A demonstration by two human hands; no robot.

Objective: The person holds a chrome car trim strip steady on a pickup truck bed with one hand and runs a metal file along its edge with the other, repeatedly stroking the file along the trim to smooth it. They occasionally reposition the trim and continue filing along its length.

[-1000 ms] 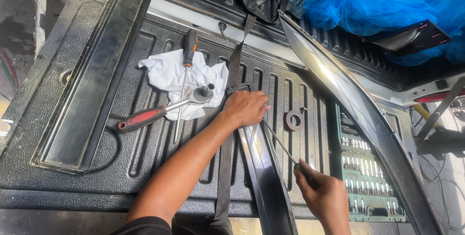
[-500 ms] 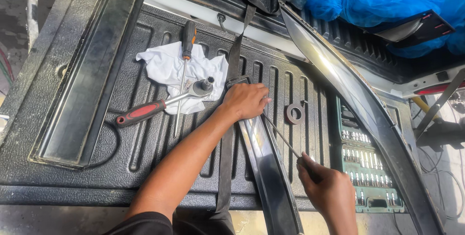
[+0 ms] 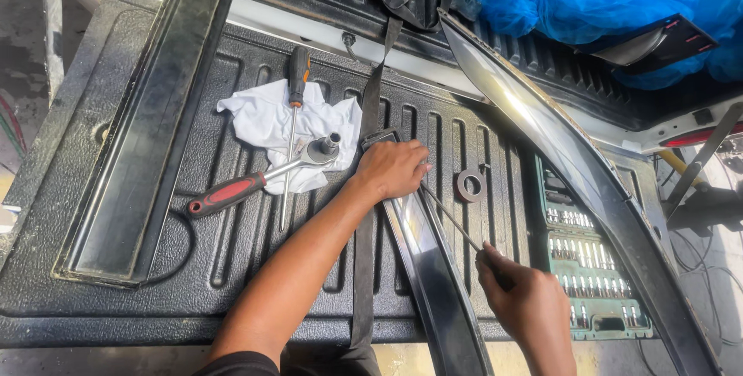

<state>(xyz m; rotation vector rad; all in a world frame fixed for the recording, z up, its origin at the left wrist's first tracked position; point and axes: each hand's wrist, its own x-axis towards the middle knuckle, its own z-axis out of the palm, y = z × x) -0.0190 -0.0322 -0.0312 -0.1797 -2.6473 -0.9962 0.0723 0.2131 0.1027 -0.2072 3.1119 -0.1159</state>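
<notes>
Hands working a chrome trim strip on a truck tailgate

Left hand [image 3: 395,168] clamps the trim strip [image 3: 433,267]; right hand [image 3: 526,302] grips a thin screwdriver [image 3: 453,219], white rag [image 3: 290,124] far left.

The right hand [image 3: 526,302] has edged slightly upward.

Both forearms are bare, the left hand [image 3: 393,168] and right hand [image 3: 526,302] wear no gloves, and a black short sleeve [image 3: 236,363] covers the left upper arm.
</notes>
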